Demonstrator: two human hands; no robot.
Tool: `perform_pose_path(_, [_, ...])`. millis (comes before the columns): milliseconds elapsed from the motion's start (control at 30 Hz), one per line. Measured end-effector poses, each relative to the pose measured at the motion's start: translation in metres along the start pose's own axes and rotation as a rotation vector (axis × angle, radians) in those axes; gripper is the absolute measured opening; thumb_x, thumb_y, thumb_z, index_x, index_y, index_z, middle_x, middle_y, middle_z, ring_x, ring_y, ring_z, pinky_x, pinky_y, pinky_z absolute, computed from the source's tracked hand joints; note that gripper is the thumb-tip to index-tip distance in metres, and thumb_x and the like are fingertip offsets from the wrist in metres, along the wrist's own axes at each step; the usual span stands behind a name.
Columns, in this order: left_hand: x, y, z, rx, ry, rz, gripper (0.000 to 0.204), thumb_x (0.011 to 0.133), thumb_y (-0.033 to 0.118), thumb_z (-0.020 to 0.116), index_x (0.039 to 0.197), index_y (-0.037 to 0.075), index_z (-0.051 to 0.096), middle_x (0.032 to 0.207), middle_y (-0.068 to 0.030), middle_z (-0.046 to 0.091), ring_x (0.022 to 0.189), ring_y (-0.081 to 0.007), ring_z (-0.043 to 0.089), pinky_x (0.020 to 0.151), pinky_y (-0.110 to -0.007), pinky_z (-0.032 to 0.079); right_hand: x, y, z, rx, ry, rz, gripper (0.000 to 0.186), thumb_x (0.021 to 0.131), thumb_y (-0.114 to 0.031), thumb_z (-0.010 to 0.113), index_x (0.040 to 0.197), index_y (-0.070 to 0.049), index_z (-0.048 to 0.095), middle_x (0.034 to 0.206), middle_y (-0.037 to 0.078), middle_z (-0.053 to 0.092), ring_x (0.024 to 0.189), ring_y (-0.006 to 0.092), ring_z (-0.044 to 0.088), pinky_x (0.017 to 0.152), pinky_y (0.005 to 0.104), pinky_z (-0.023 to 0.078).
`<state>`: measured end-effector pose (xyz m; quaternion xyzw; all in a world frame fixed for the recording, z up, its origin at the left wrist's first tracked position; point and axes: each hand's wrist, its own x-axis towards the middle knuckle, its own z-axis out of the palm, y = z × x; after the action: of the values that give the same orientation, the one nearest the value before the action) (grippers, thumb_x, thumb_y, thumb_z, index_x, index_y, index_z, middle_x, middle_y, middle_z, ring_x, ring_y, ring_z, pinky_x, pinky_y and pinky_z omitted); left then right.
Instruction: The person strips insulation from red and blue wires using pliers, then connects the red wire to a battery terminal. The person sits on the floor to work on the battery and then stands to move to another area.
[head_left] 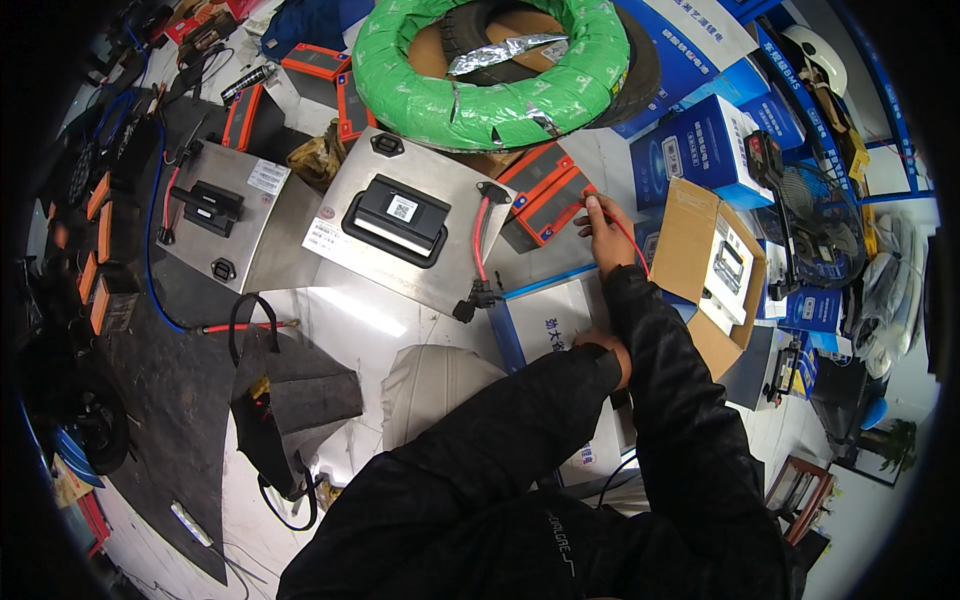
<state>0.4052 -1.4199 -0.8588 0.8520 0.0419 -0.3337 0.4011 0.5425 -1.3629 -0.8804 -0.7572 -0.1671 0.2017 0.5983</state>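
Observation:
My right hand (pixel 607 235) reaches forward with its fingers closed at a thin red cable (pixel 637 252). One end of that cable lies at an orange-and-black battery (pixel 552 205), right beside my fingertips. Lower down, my left hand (pixel 612 352) rests over a white-and-blue carton (pixel 545 318); sleeve and wrist hide most of its fingers. Left of the hands lies a large silver metal battery case (pixel 340 240) with a black handle and a short red cable with a black plug. An open brown cardboard box (pixel 685 240) stands right of my right forearm.
A green-wrapped tire (pixel 400 110) lies at the far side. Another silver case (pixel 265 215) sits at left on a dark mat (pixel 170 400). A black tool bag (pixel 300 385) stands near my left arm. Blue cartons (pixel 690 150) and a fan (pixel 820 220) are at right.

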Motion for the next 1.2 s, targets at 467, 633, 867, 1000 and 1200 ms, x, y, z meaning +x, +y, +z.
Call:
perform_pose_path(467, [-0.023, 0.006, -0.014, 0.056, 0.015, 0.036, 0.046, 0.088, 0.031, 0.068, 0.129, 0.011, 0.07, 0.132, -0.0152, 0.068, 0.122, -0.0322, 0.066, 0.104, -0.044, 0.051, 0.015, 0.009, 0.009, -0.086, -0.292, 0.183, 0.022, 0.097, -0.018, 0.073, 0.11, -0.004, 0.061, 0.09, 0.005, 0.07, 0.082, 0.0133, 0.07, 0.067, 0.0268, 0.051])
perform_pose_path(633, [-0.019, 0.006, -0.01, 0.024, 0.005, 0.029, 0.042, 0.094, 0.026, 0.063, 0.134, 0.013, 0.069, 0.141, -0.0136, 0.064, 0.128, -0.0311, 0.062, 0.105, -0.044, 0.05, 0.016, 0.023, 0.008, -0.072, -0.333, 0.191, 0.015, 0.097, -0.01, 0.071, 0.107, -0.002, 0.062, 0.088, 0.006, 0.071, 0.08, 0.0134, 0.07, 0.068, 0.0265, 0.052])
perform_pose_path(867, [-0.021, 0.006, -0.009, 0.025, 0.054, 0.026, 0.047, 0.086, 0.03, 0.072, 0.13, 0.011, 0.07, 0.136, -0.0146, 0.066, 0.125, -0.0317, 0.064, 0.106, -0.043, 0.051, 0.02, 0.035, 0.005, -0.126, -0.312, 0.175, 0.009, 0.097, -0.001, 0.067, 0.104, 0.001, 0.063, 0.086, 0.008, 0.072, 0.075, 0.0147, 0.069, 0.071, 0.0275, 0.054])
perform_pose_path(1000, [-0.02, 0.007, -0.01, 0.029, 0.008, 0.011, 0.046, 0.092, 0.028, 0.066, 0.134, 0.012, 0.067, 0.142, -0.0142, 0.063, 0.13, -0.0319, 0.061, 0.108, -0.043, 0.049, 0.021, 0.037, 0.003, -0.288, -0.348, 0.175, 0.009, 0.096, -0.002, 0.068, 0.103, 0.002, 0.064, 0.084, 0.008, 0.072, 0.073, 0.0145, 0.068, 0.071, 0.0268, 0.055])
perform_pose_path(1200, [-0.021, 0.008, -0.013, 0.092, -0.057, 0.057, 0.045, 0.096, 0.027, 0.062, 0.137, 0.012, 0.066, 0.146, -0.0143, 0.06, 0.133, -0.0319, 0.059, 0.108, -0.044, 0.048, 0.02, 0.039, 0.007, -0.309, -0.321, 0.148, 0.015, 0.095, -0.007, 0.07, 0.104, 0.004, 0.067, 0.082, 0.011, 0.073, 0.072, 0.0161, 0.069, 0.069, 0.0292, 0.054])
